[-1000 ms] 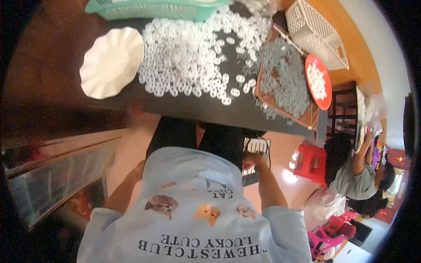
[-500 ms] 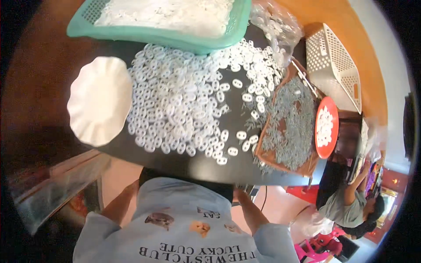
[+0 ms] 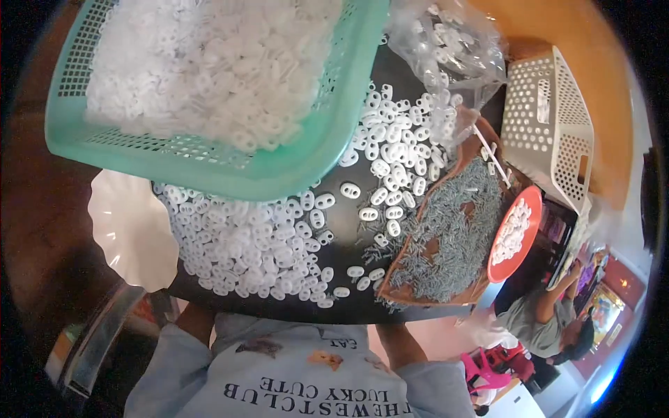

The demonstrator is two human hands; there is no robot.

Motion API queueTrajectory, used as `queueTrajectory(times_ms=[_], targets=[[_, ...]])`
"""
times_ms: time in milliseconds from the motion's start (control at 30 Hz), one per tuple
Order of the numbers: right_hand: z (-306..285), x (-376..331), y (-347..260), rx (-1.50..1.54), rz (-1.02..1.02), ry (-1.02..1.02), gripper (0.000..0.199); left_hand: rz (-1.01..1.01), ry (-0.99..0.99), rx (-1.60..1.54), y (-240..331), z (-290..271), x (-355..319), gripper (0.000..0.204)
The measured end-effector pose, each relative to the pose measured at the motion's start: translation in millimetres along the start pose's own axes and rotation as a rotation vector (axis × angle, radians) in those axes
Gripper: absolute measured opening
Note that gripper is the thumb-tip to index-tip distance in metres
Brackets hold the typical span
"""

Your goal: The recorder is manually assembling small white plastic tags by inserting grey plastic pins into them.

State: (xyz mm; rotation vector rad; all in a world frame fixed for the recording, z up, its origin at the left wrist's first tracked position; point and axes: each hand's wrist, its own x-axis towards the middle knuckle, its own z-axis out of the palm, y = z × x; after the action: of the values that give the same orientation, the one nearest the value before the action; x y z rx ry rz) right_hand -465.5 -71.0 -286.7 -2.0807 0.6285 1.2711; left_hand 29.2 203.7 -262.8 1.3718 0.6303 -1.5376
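Note:
Neither of my hands is visible. My left forearm and my right forearm come up from the lower edge and pass out of sight below the near edge of the dark table (image 3: 334,268). Closest to that edge lies a heap of small white oval plastic pieces (image 3: 240,254), each with two holes. A green plastic basket (image 3: 209,177) full of similar white pieces, somewhat blurred, stands beyond the heap and hides part of it. To the right, a brown tray (image 3: 425,301) holds many small grey screws (image 3: 446,240), with some spilled beside it.
A white scalloped bowl (image 3: 132,233) sits at the left edge. On the right are a red dish (image 3: 535,216) with white pieces, a pale perforated basket (image 3: 536,132) and a clear plastic bag (image 3: 411,31) of pieces. Another person (image 3: 540,324) sits in the right background.
The view has shifted. The green basket looks larger and covers more of the heap and the bowl's far end; whether the basket itself moved, I cannot tell. My hands stay out of sight.

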Motion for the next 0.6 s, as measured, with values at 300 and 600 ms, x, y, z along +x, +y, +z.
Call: queueTrajectory(times_ms=[300,600], targets=[[-66.0,44.7,11.9,0.217,-0.091,0.021,0.028,0.200,0.005,-0.003,44.6,14.9,53.4,0.046],[-107.9,9.6,-2.3,0.300,-0.252,0.086,0.031,0.641,0.128,0.248,7.0,-7.6,-41.1,0.038]])
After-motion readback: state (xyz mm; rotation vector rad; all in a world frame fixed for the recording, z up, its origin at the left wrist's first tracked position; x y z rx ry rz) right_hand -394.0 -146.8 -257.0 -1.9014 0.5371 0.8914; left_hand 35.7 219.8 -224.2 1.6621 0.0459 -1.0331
